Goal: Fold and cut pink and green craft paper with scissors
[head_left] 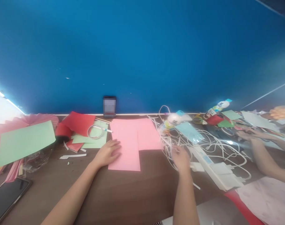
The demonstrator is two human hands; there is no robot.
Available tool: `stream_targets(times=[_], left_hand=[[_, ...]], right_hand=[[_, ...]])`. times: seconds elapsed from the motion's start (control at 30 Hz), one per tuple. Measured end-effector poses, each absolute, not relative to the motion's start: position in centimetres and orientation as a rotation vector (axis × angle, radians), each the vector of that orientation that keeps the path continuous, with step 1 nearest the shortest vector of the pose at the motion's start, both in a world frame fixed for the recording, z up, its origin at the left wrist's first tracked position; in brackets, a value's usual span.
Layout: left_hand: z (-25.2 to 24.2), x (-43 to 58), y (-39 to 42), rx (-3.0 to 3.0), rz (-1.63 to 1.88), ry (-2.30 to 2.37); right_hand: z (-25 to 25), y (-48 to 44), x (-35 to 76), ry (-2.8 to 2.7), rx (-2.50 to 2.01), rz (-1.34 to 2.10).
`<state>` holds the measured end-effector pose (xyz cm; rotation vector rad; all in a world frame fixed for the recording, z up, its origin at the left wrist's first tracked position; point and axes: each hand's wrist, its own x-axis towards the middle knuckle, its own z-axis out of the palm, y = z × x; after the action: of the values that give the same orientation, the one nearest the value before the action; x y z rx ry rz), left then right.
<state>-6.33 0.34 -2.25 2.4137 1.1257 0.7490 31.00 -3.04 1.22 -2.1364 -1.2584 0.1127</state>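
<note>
My left hand lies with fingers stretched over the left edge of a pink paper sheet, pressing it to the table. Beneath and behind that sheet is another pink paper, its right part showing. To the right, my right hand is at the edge of a heap of white cables, its fingers curled together. Whether something small is pinched in them is too blurred to make out. A white bottle with a blue cap stands or leans just behind this hand, beside a light blue packet.
Left are red paper, green sheets, a coiled white cable, paper scraps and a phone. A small framed device leans on the blue wall. Right are a power strip and another person's hands.
</note>
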Motion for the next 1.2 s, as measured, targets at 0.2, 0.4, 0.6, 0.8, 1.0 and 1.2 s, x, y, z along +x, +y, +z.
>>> stream_targets(times=[0.2,0.4,0.6,0.8,1.0,1.2], left_hand=[[-2.2,-6.3,0.4,2.408,0.774,1.106],[-2.6,-6.4,0.5,2.411,0.778,1.095],[-2.5,-6.5,0.3,2.407,0.786,1.147],[-2.7,-6.5,0.3,2.386,0.795,1.168],[-2.6,-6.5,0.3,2.365,0.806,1.188],[-2.5,-6.5,0.3,2.399,0.797,1.172]], right_hand=[[0.5,-5.0,36.0,-1.108,-2.279,0.463],[3.2,-4.8,35.4,-1.061,-2.186,0.544],[6.9,-5.3,34.2,-1.05,-2.044,-0.007],[7.6,-6.1,30.1,-0.646,-1.438,0.136],[5.3,-4.6,25.8,-0.616,-1.18,0.622],[2.4,-3.0,20.0,-0.641,-1.147,0.989]])
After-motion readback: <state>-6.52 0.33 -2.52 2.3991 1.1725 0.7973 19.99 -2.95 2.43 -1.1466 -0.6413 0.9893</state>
